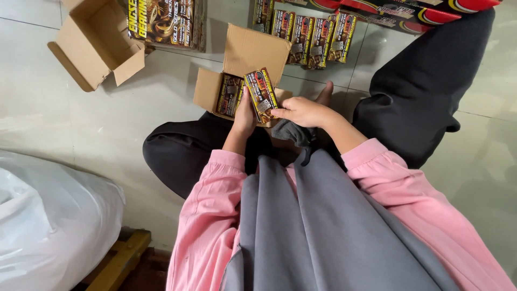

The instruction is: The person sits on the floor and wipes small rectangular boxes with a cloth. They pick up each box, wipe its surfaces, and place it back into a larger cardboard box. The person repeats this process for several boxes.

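Note:
A small printed yellow-and-dark carton is held between both my hands just above an open cardboard box on the floor. My left hand grips the carton from below and behind. My right hand pinches its lower right edge with fingertips. Inside the box lies another carton of the same kind. I sit cross-legged in black trousers, pink sleeves and a grey apron.
A row of several matching cartons stands on the tiled floor beyond the box. An empty open cardboard box lies at top left beside a large printed pack. A white plastic sack sits at lower left on a yellow wooden pallet.

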